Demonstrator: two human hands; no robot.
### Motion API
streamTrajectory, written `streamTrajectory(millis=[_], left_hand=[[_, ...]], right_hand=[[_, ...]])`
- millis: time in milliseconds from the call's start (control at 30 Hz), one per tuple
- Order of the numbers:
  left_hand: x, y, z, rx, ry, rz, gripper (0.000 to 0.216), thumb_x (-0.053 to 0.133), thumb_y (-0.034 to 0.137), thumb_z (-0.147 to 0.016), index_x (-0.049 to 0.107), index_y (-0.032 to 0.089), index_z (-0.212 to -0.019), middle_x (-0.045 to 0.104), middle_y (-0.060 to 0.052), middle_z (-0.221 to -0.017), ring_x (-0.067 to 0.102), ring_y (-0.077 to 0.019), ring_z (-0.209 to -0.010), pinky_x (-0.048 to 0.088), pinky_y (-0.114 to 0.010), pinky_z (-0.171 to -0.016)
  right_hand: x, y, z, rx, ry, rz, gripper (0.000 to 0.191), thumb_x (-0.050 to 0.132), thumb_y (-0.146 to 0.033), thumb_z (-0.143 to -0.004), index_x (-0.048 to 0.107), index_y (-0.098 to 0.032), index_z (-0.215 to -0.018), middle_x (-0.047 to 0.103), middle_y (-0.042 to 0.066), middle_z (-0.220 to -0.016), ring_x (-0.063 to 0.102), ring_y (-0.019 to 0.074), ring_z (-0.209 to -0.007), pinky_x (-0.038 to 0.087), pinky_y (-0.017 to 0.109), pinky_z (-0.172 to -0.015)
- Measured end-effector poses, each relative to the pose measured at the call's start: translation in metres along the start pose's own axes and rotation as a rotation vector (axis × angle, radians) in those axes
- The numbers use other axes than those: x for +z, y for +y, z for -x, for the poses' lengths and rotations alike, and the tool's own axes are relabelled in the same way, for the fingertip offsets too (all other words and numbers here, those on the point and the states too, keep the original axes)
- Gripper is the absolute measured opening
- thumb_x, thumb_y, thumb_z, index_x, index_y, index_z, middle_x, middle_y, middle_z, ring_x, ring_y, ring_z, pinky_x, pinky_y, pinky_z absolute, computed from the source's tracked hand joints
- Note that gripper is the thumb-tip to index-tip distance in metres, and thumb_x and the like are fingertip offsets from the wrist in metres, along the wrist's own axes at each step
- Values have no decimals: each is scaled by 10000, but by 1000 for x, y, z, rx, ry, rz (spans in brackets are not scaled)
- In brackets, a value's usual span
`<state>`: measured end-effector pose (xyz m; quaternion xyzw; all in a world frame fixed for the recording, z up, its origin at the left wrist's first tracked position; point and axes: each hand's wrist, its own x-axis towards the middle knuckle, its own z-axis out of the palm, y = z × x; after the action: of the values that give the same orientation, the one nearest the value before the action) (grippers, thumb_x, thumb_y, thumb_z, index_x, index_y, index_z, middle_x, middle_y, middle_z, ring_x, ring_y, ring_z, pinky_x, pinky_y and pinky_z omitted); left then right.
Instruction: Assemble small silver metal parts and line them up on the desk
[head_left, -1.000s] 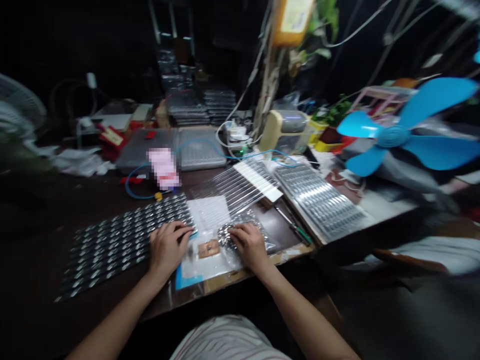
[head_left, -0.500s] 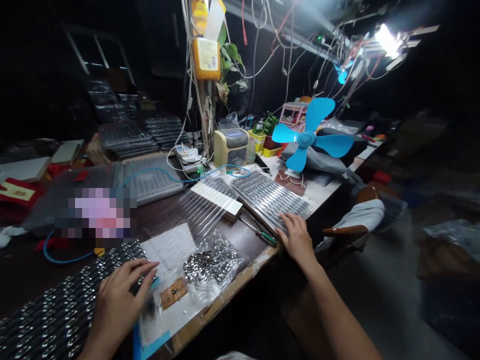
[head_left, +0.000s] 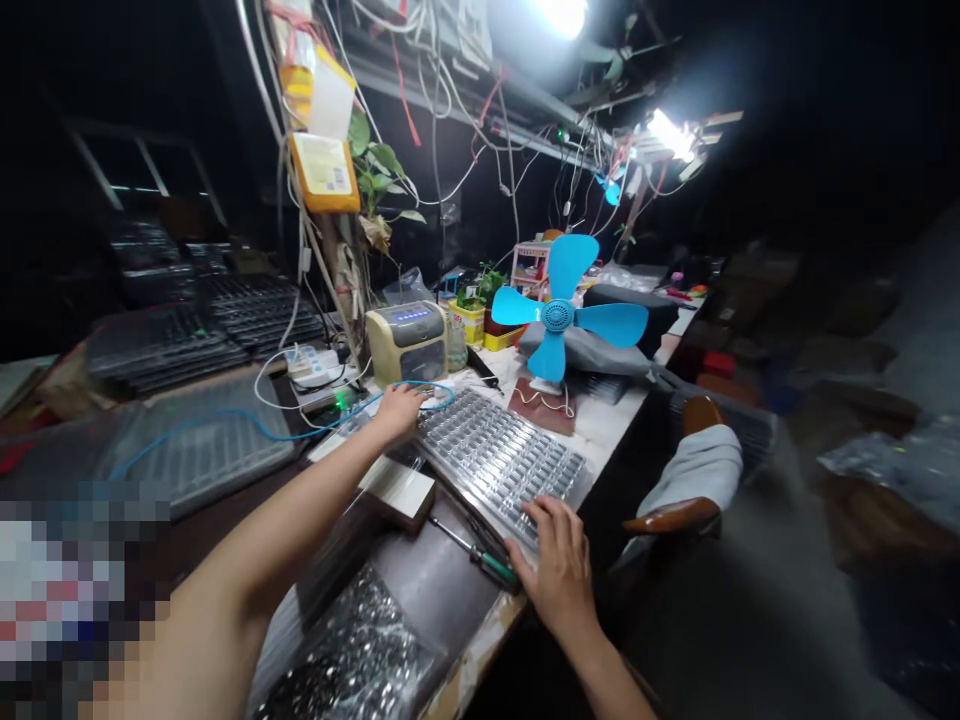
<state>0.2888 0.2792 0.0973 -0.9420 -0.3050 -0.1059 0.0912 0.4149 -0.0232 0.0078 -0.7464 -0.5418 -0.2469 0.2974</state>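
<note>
A clear plastic tray [head_left: 495, 450] with rows of small shiny pieces lies on the table ahead of me. My right hand [head_left: 556, 565] grips its near end, thumb at the left edge and fingers over the top. At the tray's far left corner, my left hand [head_left: 401, 412] reaches out with its fingers stretched, beside a blue cable [head_left: 442, 390]. Whether it touches the tray I cannot tell. Close to the tray's left side lie a green-handled screwdriver [head_left: 491, 566] and a pale block [head_left: 401, 490]. A bag of shiny metal parts [head_left: 360, 640] sits nearer to me.
A blue-bladed fan [head_left: 557, 316] stands behind the tray, near a beige box-shaped device [head_left: 407, 340] and a power strip [head_left: 311, 370]. Stacked trays [head_left: 165, 340] fill the left back. A chair with a cloth-wrapped part [head_left: 694, 475] stands to the right, beyond the table edge.
My left hand has moved from the dark parts at the left to the tray's far corner. The view has swung right. My right hand stays at the tray's near end.
</note>
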Motion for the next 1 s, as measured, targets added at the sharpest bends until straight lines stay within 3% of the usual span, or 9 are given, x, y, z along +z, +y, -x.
streamTrajectory(millis=[133, 233, 367, 500, 600, 700, 833, 1000], left_hand=[[15, -32, -33, 56, -92, -70, 190, 546, 97, -782, 712, 187, -805, 664, -129, -942, 498, -278, -1054, 311, -430, -910], [21, -59, -36, 56, -121, -104, 256, 462, 116, -843, 711, 179, -851, 627, -148, -1001, 489, -268, -1076, 302, -426, -931], [29, -83, -27, -7, -192, -102, 326, 487, 73, -779, 709, 217, -969, 621, -117, -968, 550, -246, -993, 375, -362, -866], [30, -100, -16, -136, -203, -67, 428, 470, 87, -759, 674, 270, -1088, 639, -61, -1055, 591, -201, -958, 423, -264, -805], [29, -105, -12, -301, -152, -78, 370, 437, 232, -833, 656, 199, -1129, 640, -126, -1105, 592, -267, -988, 444, -323, -800], [30, -102, -12, -391, -161, -76, 323, 509, 350, -814, 701, 197, -1024, 690, -137, -980, 614, -289, -935, 448, -347, -792], [17, -105, -9, -481, -136, -85, 332, 473, 360, -841, 701, 182, -1005, 693, -144, -970, 619, -294, -916, 454, -355, -765], [-15, -141, 19, -618, -90, -138, 420, 293, 225, -909, 635, 13, -1029, 639, -211, -1029, 600, -316, -935, 463, -404, -732]], right_hand=[[9, 5, 2, 6, 61, -20, 328, 538, -363, -861, 531, -202, -1146, 539, 94, -1166, 447, 269, -1157, 394, 398, -903], [15, 8, 2, 26, 99, -45, 318, 535, -372, -863, 536, -203, -1132, 546, 95, -1148, 456, 279, -1151, 387, 411, -906], [19, 9, 3, 57, 103, -63, 330, 544, -389, -855, 535, -215, -1134, 559, 97, -1137, 465, 295, -1145, 383, 428, -911], [20, 8, 4, 78, 89, -85, 350, 549, -392, -844, 520, -237, -1157, 564, 99, -1135, 468, 309, -1147, 384, 447, -918], [21, 6, 3, 91, 104, -86, 344, 543, -400, -846, 517, -246, -1152, 564, 97, -1129, 472, 314, -1144, 389, 459, -919], [22, 6, 3, 101, 116, -75, 332, 535, -409, -850, 521, -245, -1138, 565, 97, -1122, 478, 316, -1134, 391, 464, -917], [23, 6, 3, 80, 116, -71, 337, 540, -403, -850, 518, -238, -1142, 564, 99, -1126, 476, 311, -1133, 390, 456, -911], [22, 6, 4, 80, 112, -75, 327, 519, -406, -871, 522, -222, -1141, 556, 102, -1136, 465, 307, -1145, 385, 455, -919]])
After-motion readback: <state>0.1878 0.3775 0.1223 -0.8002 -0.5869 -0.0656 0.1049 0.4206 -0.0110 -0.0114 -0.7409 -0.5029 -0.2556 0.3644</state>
